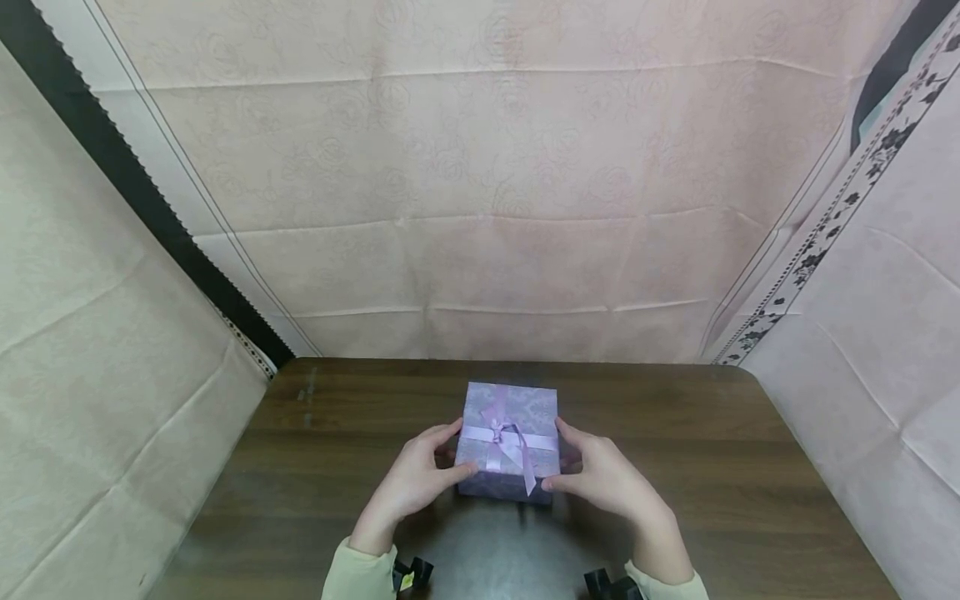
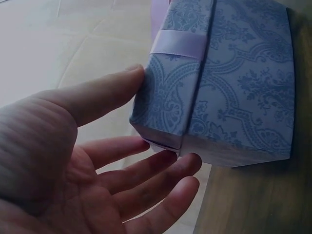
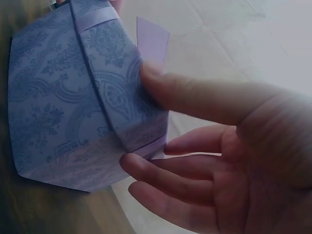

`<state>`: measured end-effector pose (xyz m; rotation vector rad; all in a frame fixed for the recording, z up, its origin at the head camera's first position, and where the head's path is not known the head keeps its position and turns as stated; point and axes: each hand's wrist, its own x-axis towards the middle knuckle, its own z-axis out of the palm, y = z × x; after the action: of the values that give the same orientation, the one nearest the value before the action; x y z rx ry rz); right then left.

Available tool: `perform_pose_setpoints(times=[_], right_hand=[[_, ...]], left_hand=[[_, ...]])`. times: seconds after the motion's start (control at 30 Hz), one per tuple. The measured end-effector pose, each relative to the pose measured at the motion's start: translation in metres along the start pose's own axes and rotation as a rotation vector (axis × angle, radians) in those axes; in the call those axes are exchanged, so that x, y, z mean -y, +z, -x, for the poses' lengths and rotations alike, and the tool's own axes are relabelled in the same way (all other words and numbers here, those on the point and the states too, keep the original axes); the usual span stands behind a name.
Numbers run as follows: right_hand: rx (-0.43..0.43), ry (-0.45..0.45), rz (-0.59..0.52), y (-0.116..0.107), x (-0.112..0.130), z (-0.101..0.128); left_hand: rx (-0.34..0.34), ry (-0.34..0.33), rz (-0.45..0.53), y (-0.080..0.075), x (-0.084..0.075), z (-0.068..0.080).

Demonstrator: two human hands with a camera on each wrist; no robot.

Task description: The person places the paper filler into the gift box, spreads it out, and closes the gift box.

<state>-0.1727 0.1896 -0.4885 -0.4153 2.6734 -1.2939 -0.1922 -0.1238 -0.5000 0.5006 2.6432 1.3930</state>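
Observation:
A square gift box [image 1: 510, 408] in lilac patterned paper stands on the dark wooden table [image 1: 712, 467], with a pink ribbon and bow [image 1: 501, 435] across its lid. My left hand [image 1: 452, 452] lies against the box's left side, and in the left wrist view its thumb [image 2: 122, 85] and straight fingers [image 2: 165, 163] touch the lid's edge [image 2: 170, 117]. My right hand [image 1: 562, 454] mirrors it on the right side. In the right wrist view its thumb [image 3: 185, 95] presses the lid's side [image 3: 117, 83] and its fingers [image 3: 146, 170] touch the lid's lower rim. The lid sits on the box.
Pale pink cloth [image 1: 480, 208] hangs behind the table and along both sides. A black strip [image 1: 112, 158] runs diagonally at the back left. Bare wood lies left, right and behind the box. Small black wrist devices [image 1: 411, 573] show at my sleeves.

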Motion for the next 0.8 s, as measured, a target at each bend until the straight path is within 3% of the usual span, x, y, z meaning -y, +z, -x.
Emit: perform_pose_setpoints(times=[0.5,0.8], right_hand=[[-0.068,-0.026,-0.018,0.001,-0.005,-0.002],[-0.109,0.000,0.014,0.002,-0.005,-0.004]], left_hand=[[-0.033,0.018,0.025,0.017,0.001,-0.006],[-0.040,-0.013,0.075,0.021,0.003,-0.008]])
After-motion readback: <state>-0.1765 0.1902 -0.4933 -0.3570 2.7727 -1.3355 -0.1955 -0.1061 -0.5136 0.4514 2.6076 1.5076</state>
